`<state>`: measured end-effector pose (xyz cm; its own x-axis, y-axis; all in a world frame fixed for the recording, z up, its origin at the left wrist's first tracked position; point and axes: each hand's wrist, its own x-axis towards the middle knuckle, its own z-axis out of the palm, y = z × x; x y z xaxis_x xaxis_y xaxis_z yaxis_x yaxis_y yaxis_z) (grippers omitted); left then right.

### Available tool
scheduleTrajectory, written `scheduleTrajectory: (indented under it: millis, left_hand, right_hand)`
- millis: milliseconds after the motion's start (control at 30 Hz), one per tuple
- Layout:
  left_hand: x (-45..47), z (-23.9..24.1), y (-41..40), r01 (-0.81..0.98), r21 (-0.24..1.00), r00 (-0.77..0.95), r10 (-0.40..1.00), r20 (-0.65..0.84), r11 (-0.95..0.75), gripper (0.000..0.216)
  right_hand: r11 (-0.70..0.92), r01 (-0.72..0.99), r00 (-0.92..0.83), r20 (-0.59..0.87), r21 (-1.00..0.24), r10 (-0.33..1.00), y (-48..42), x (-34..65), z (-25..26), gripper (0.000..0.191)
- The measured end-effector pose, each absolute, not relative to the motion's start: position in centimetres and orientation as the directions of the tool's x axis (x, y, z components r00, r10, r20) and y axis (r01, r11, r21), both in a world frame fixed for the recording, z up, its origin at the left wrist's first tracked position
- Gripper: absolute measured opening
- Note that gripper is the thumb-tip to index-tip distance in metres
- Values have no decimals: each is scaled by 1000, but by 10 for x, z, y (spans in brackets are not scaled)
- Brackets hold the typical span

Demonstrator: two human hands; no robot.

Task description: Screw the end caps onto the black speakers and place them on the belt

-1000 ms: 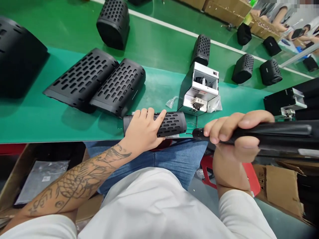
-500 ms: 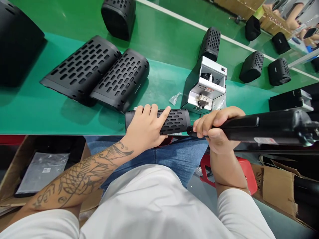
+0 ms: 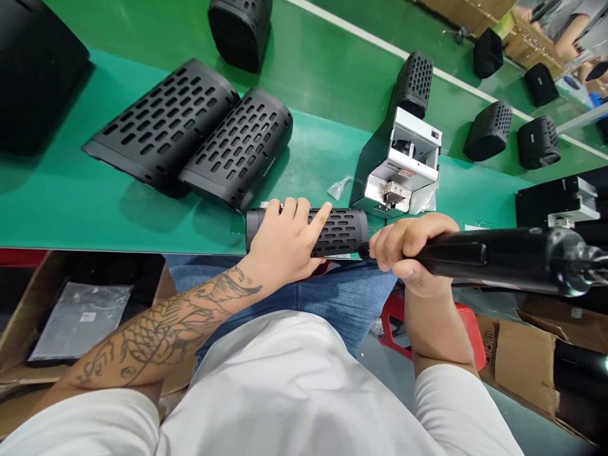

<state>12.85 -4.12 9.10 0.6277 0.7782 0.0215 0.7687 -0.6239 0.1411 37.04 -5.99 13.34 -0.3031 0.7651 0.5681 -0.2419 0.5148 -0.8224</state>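
My left hand (image 3: 285,244) lies over a black housing with slotted holes (image 3: 342,232), fingers across its top and thumb along the near side, pressing it at the bench edge. In my right hand (image 3: 415,253) is a black electric screwdriver (image 3: 517,256), held nearly level. Its front end meets the right end of the housing; the bit and any screw there are hidden. Just beyond stands a screw feeder (image 3: 413,168) with a silver front. Two more slotted black housings (image 3: 161,126) (image 3: 242,145) lie side by side at the left.
The green bench (image 3: 95,215) carries a small clear plastic bag (image 3: 340,187). Several black units stand on the green conveyor belt (image 3: 323,82). A second feeder (image 3: 555,202) is at right. Cardboard boxes (image 3: 522,367) and a red stool (image 3: 470,329) are below. Another person's arm shows at top right.
The view has shifted slightly, so the bench things appear a little further right. The screwdriver's rear end has dipped slightly toward me; its front stays at the housing's right end. Both holds are unchanged.
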Motion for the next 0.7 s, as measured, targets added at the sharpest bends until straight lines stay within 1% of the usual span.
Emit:
scheduleTrajectory:
  millis: [133, 233, 267, 333, 400, 433, 467, 500, 533, 600, 700]
  left_hand:
    - [129, 90, -43, 773, 138, 622, 782, 24, -619, 103]
    - [129, 88, -43, 776, 128, 620, 784, 23, -618, 104]
    - [129, 88, -43, 777, 127, 619, 785, 25, -617, 105]
    - [130, 88, -43, 780, 130, 614, 789, 28, -612, 106]
    - [131, 90, -43, 787, 135, 604, 797, 26, -602, 107]
    - [131, 91, -43, 791, 136, 600, 800, 21, -597, 108]
    - [131, 92, -44, 794, 134, 597, 802, 12, -593, 109]
    - [129, 94, -44, 797, 129, 595, 804, 1, -590, 112]
    - [127, 96, -44, 799, 122, 594, 804, -9, -589, 115]
    - [119, 98, -43, 797, 110, 599, 800, -17, -594, 119]
    - [104, 98, -41, 788, 109, 610, 792, -14, -605, 119]
  right_hand:
    - [552, -216, -284, 593, -805, 753, -66, 367, 133, 32]
    - [595, -201, -171, 626, -778, 761, -63, 375, 139, 27]
    - [627, -191, -115, 651, -756, 750, -57, 381, 142, 26]
    - [720, -125, 56, 720, -683, 692, -38, 396, 146, 28]
    - [783, 29, 256, 762, -621, 595, -11, 414, 145, 36]
    - [786, 114, 337, 768, -607, 544, 3, 422, 142, 41]
    - [773, 184, 392, 767, -607, 509, 16, 429, 137, 47]
    - [749, 229, 420, 757, -622, 501, 27, 434, 132, 53]
    - [720, 249, 425, 741, -648, 520, 35, 439, 125, 58]
    - [662, 244, 419, 693, -709, 587, 44, 444, 114, 65]
    - [618, 228, 404, 651, -752, 643, 41, 443, 106, 66]
